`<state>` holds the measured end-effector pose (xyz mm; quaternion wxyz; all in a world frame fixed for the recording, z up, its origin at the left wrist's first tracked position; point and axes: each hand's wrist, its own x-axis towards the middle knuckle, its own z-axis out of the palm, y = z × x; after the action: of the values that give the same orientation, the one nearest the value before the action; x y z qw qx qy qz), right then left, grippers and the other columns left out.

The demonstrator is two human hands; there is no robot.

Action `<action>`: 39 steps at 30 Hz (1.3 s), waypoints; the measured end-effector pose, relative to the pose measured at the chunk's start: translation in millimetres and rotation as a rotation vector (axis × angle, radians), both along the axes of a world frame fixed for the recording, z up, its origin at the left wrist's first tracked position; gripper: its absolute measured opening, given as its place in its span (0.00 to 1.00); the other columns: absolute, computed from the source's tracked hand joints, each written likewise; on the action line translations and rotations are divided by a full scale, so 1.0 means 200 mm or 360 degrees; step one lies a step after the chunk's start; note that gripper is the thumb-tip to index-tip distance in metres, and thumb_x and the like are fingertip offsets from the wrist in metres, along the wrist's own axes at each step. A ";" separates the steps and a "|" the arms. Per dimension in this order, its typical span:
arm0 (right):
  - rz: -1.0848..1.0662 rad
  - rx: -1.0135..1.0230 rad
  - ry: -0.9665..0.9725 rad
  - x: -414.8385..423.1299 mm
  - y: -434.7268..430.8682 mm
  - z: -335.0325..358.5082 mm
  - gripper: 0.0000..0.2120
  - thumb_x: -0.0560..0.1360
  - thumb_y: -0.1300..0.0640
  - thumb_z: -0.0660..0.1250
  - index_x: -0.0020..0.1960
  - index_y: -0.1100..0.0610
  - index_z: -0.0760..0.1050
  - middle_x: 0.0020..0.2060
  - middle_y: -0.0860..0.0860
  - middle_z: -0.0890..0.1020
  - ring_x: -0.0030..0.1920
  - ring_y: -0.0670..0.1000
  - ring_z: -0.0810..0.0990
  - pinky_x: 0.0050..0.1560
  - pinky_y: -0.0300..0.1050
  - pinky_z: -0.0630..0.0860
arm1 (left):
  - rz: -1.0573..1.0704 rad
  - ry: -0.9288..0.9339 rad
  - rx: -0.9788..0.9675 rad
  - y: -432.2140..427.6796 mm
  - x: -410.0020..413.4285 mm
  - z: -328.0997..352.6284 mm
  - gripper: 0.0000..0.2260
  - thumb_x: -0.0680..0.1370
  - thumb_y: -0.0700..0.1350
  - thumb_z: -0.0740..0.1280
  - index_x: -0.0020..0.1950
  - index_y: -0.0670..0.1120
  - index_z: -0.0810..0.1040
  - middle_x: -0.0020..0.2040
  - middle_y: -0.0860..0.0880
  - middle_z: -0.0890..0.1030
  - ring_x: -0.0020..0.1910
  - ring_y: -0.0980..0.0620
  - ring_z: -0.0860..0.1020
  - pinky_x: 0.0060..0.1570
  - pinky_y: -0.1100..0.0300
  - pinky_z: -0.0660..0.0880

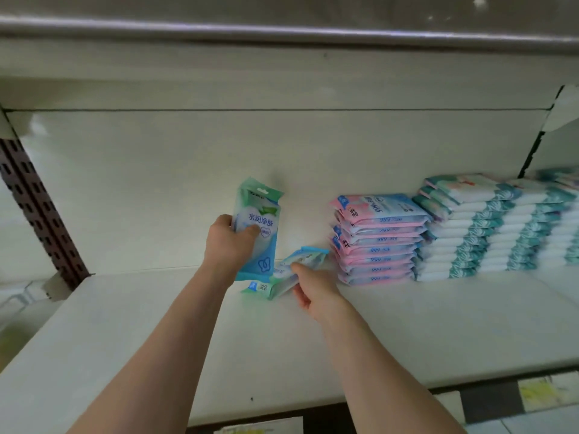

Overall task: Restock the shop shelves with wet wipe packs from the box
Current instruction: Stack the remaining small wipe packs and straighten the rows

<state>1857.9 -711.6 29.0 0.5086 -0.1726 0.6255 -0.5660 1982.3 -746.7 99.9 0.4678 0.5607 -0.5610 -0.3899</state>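
My left hand grips an upright green and blue wet wipe pack near the back of the white shelf. Just to its right, my right hand pinches a second green and blue pack that lies flat on the shelf board, tilted toward the back wall. The two packs nearly touch at the upright pack's lower corner. The box is not in view.
A stack of pink and blue wipe packs stands right of my hands, then taller stacks of white and teal packs. A brown slotted upright bounds the shelf on the left. Another shelf edge hangs overhead.
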 end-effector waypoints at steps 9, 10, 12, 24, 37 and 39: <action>0.0036 0.0047 -0.0044 0.01 -0.08 -0.04 0.11 0.81 0.58 0.59 0.41 0.61 0.69 0.33 0.58 0.78 0.18 0.47 0.76 0.19 0.37 0.73 | -0.0033 0.0126 0.0160 -0.08 0.04 -0.02 0.08 0.76 0.43 0.68 0.53 0.42 0.75 0.47 0.45 0.78 0.45 0.43 0.78 0.43 0.56 0.74; 0.0119 0.0117 0.0051 0.00 -0.08 -0.04 0.13 0.81 0.57 0.57 0.40 0.62 0.70 0.32 0.58 0.77 0.18 0.47 0.76 0.18 0.35 0.72 | -0.0046 0.0121 0.0188 -0.08 0.04 -0.03 0.08 0.76 0.43 0.68 0.53 0.42 0.75 0.47 0.44 0.78 0.45 0.43 0.78 0.43 0.56 0.74; 0.0260 0.0222 0.0202 -0.03 -0.06 -0.03 0.16 0.81 0.58 0.55 0.38 0.64 0.71 0.31 0.58 0.77 0.17 0.47 0.75 0.17 0.33 0.69 | -0.0090 0.0138 0.0249 -0.09 0.04 -0.03 0.08 0.76 0.42 0.68 0.54 0.41 0.76 0.48 0.44 0.80 0.44 0.43 0.79 0.41 0.57 0.76; 0.0444 -0.0232 0.0331 -0.12 -0.04 0.29 0.06 0.75 0.54 0.68 0.46 0.57 0.78 0.33 0.52 0.77 0.25 0.45 0.73 0.22 0.36 0.66 | -0.0713 0.0236 0.1008 -0.10 0.08 -0.02 0.08 0.79 0.46 0.65 0.50 0.42 0.79 0.39 0.43 0.84 0.31 0.48 0.83 0.33 0.59 0.80; 0.0245 -0.0242 0.0007 -0.18 0.00 0.24 0.06 0.80 0.60 0.62 0.44 0.59 0.73 0.34 0.54 0.80 0.32 0.48 0.79 0.25 0.37 0.75 | -0.0575 0.0613 0.0970 -0.19 0.17 -0.09 0.05 0.76 0.44 0.67 0.49 0.44 0.76 0.39 0.45 0.83 0.33 0.50 0.81 0.29 0.62 0.78; 0.0256 -0.0266 0.0103 -0.20 -0.02 0.28 0.07 0.79 0.60 0.62 0.43 0.57 0.73 0.32 0.53 0.77 0.29 0.47 0.75 0.25 0.37 0.72 | -0.0731 0.0454 0.0939 -0.19 0.17 -0.06 0.10 0.72 0.50 0.69 0.50 0.47 0.78 0.43 0.47 0.83 0.37 0.51 0.81 0.36 0.61 0.79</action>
<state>1818.8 -716.2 84.3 0.5157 -0.2823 0.5765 -0.5675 2015.7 -784.4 87.8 0.2605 0.4711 -0.4651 -0.7028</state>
